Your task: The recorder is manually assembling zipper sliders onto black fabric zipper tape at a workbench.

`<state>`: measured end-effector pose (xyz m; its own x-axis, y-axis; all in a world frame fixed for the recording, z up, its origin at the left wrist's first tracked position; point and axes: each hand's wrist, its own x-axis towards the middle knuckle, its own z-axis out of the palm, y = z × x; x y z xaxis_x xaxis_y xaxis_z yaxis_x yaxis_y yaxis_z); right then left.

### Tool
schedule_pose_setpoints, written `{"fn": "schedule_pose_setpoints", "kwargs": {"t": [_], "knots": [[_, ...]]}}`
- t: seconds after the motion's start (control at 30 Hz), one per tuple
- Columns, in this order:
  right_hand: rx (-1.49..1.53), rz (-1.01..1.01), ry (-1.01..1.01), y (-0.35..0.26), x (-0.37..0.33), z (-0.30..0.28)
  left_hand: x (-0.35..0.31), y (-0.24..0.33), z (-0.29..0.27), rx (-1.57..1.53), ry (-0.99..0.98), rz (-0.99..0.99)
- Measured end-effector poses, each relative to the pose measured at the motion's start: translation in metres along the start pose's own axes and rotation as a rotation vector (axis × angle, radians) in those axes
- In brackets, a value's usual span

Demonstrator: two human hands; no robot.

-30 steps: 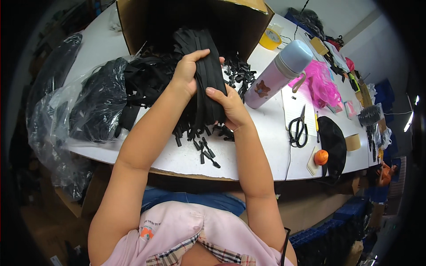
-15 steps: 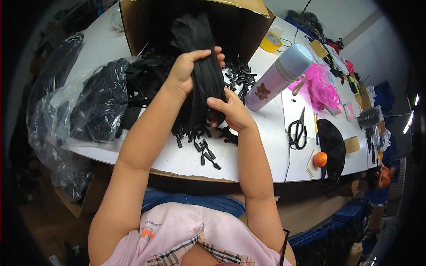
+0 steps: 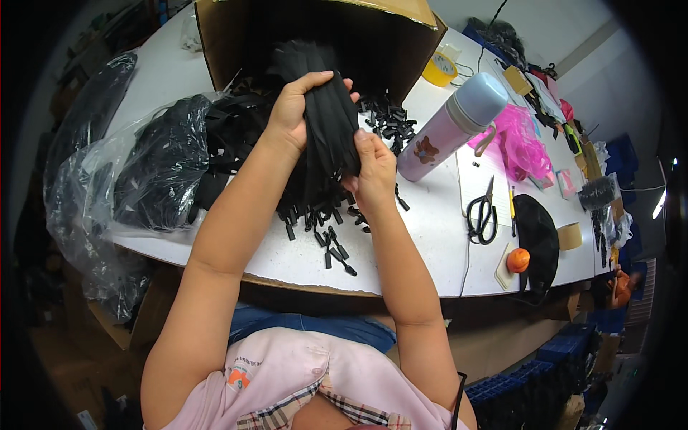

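Note:
A thick bundle of black zippers (image 3: 326, 118), long flat strips, is held up above the table in front of the box. My left hand (image 3: 290, 111) is wrapped round its upper middle, thumb across the front. Lower down, my right hand (image 3: 374, 172) grips the bundle's right edge between thumb and fingers, some of them hidden behind it. Black zipper pulls (image 3: 330, 247) with short loops hang or lie below the bundle on the white table (image 3: 423, 251). Another heap of black strips (image 3: 236, 129) spills from a clear plastic bag (image 3: 158, 165) to the left.
An open cardboard box (image 3: 423, 43) stands behind my hands. More black pulls (image 3: 390, 122) lie beside a lilac and blue flask (image 3: 451, 122). Further right are scissors (image 3: 481, 218), yellow tape (image 3: 439, 69), a pink plastic bag (image 3: 519, 143), an orange ball-like thing (image 3: 517, 260) and black cloth (image 3: 537, 236).
My right hand has shifted slightly left and turned more upright along the bundle's edge. The bundle's top has dropped a little and spread, with my left hand still round it.

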<state>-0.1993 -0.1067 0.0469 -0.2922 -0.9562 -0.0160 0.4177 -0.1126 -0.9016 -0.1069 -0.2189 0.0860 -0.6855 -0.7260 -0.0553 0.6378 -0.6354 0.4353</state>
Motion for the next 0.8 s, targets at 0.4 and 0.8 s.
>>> {"fn": "schedule_pose_setpoints", "kwargs": {"t": [0.4,0.8], "knots": [[-0.496,-0.322,-0.107,0.001,-0.023,0.022,0.005,0.027,-0.015,-0.101,0.058,0.311],[-0.282,0.042,-0.179,0.002,-0.015,0.021,0.001,-0.007,0.006,0.257,0.210,0.487]]}}
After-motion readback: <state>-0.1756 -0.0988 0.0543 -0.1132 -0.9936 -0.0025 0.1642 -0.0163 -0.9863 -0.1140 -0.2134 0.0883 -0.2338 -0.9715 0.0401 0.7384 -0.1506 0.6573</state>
